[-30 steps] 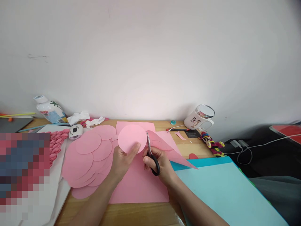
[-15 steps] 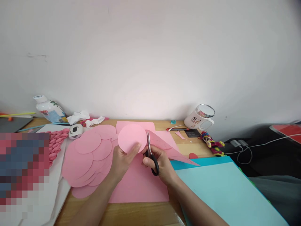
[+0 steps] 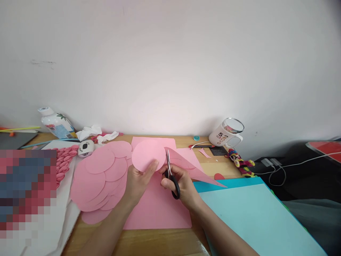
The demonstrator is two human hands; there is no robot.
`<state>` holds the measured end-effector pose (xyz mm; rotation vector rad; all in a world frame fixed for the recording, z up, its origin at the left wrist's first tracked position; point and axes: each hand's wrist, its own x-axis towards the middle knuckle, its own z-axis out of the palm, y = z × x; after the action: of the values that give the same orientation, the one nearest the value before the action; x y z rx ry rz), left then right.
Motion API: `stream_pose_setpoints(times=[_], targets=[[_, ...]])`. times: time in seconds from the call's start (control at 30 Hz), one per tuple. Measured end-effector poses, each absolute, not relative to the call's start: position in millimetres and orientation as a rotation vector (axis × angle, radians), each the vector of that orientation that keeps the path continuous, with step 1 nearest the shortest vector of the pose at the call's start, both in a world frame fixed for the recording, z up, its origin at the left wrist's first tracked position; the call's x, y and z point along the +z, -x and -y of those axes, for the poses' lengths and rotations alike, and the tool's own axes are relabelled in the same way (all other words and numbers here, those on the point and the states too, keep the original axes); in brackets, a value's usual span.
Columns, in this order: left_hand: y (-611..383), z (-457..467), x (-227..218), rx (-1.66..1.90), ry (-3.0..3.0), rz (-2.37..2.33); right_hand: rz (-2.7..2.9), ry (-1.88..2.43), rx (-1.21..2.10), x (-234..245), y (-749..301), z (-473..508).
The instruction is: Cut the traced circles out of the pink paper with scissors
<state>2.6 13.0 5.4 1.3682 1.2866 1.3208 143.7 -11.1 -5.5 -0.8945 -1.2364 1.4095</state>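
My left hand [image 3: 139, 181] pinches the lower edge of a pink paper circle [image 3: 147, 154] held up over the table. My right hand [image 3: 181, 186] grips black-handled scissors [image 3: 170, 174], blades pointing up at the circle's right edge. A pointed pink offcut [image 3: 194, 170] hangs to the right of the blades. Under both hands lies a pink paper sheet [image 3: 157, 208].
A pile of cut pink circles [image 3: 101, 177] lies at the left, beside a white paper punch [image 3: 85, 148] and a bottle [image 3: 55, 125]. A white mug [image 3: 226, 134] stands at the back right. Light blue sheets [image 3: 253, 217] cover the right front. Cables [image 3: 277, 167] lie far right.
The pink circle has turned slightly to the left in my left hand, and the scissors have closed a little along its edge. The offcut hangs lower to the right.
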Motion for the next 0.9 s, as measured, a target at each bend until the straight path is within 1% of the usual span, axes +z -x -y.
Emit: stream_pose_setpoints(times=[0.37,0.9], targets=[[-4.7,-9.1,12.2,1.254,-1.499,-1.375,1.279,0.872,1.373,-5.5,-143.9,10.0],[-3.9,-8.3,11.6,1.241,-1.444,-1.379,1.302,0.909,1.357,-1.5,-143.2,10.8]])
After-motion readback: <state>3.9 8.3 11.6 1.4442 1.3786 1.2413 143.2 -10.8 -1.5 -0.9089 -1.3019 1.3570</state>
